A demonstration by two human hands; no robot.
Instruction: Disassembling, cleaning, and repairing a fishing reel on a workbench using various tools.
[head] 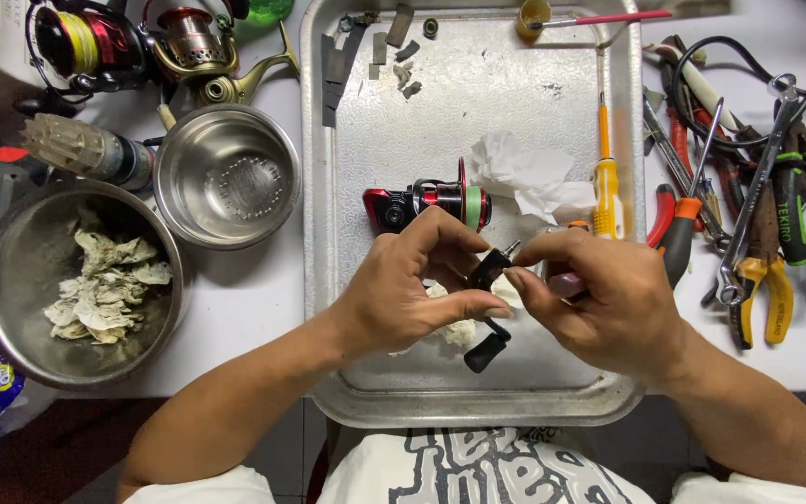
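Right now the black reel handle (487,313) is held off the reel, over the near end of the metal tray (328,280): its upper end is pinched between the fingers of the left hand (403,294) and the right hand (599,303), with its knob hanging free below. The red and black reel body (422,203) is left lying farther up the tray, apart from the handle, beside a crumpled white tissue (524,177), so the reel is judged to be in pieces and not yet reassembled. Used wipes are piled in the big steel bowl (11,280) to the left, and the yellow screwdriver (605,182) and pliers (765,280) are laid untouched to the right.
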